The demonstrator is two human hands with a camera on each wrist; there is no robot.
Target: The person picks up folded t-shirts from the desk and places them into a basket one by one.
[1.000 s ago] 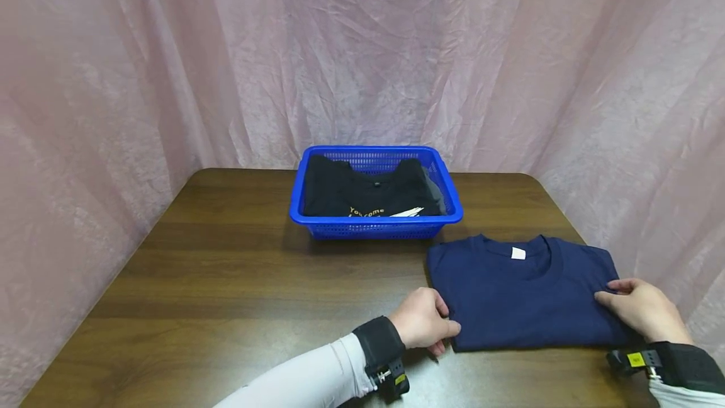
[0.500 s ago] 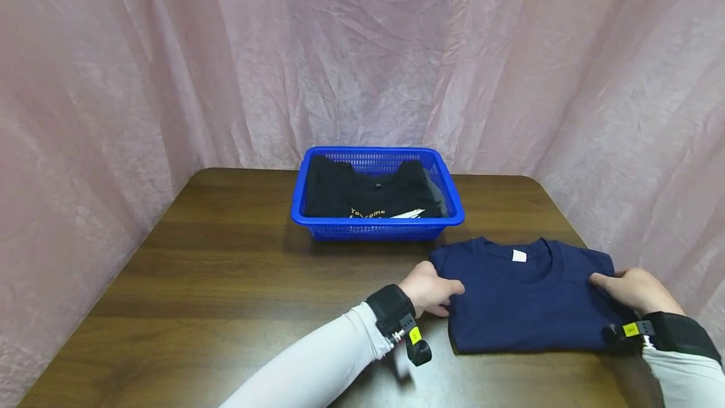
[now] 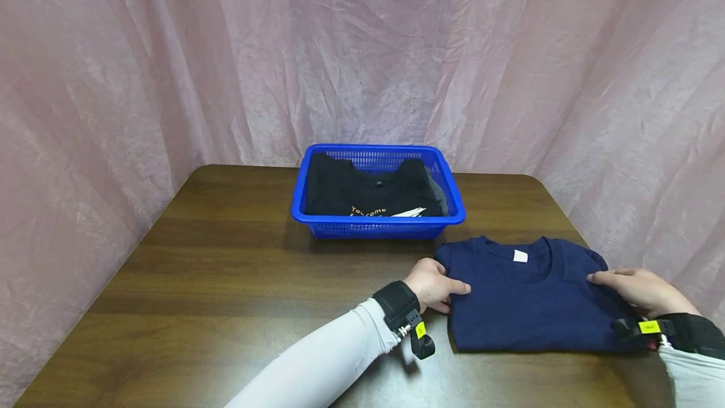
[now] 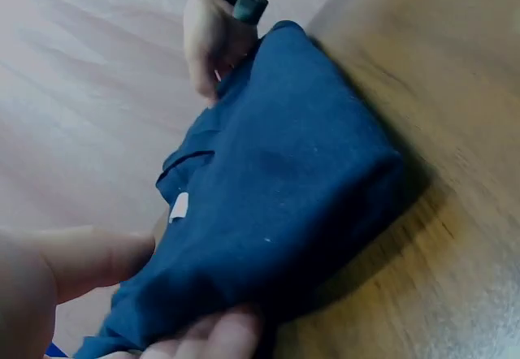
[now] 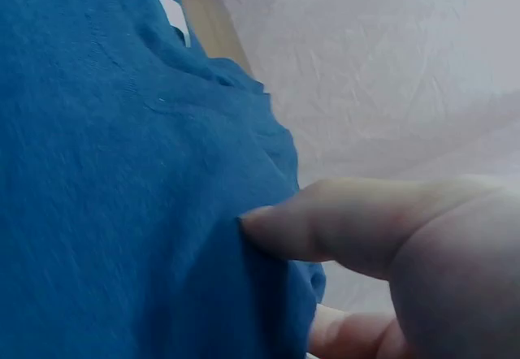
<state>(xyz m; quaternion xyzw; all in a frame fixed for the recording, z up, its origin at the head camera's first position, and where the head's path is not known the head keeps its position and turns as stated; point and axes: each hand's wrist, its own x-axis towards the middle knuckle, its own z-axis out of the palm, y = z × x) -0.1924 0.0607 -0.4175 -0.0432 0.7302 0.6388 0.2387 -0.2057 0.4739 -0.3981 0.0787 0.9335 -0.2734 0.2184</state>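
A folded navy T-shirt [image 3: 527, 307] with a white neck label [image 3: 520, 256] lies at the right of the table, its collar toward the back. My left hand [image 3: 435, 284] grips its left side, thumb on top and fingers under the edge, as the left wrist view shows. On the opposite side my right hand [image 3: 646, 289] pinches the shirt, the thumb [image 5: 284, 231] pressing on the upper face while the other fingers are mostly hidden beneath the cloth. In the left wrist view the shirt [image 4: 276, 164] looks slightly lifted along its near edge.
A blue plastic basket [image 3: 378, 220] stands at the back middle of the wooden table [image 3: 226, 269]. Inside it lies a folded black T-shirt [image 3: 374, 194] with printed lettering, and something grey beside it. Pink curtains [image 3: 362, 49] hang behind and at both sides.
My left hand has moved up along the shirt's left side and taken hold there. My right hand has closed its grip on the right side. The shirt's sides have drawn slightly inward.
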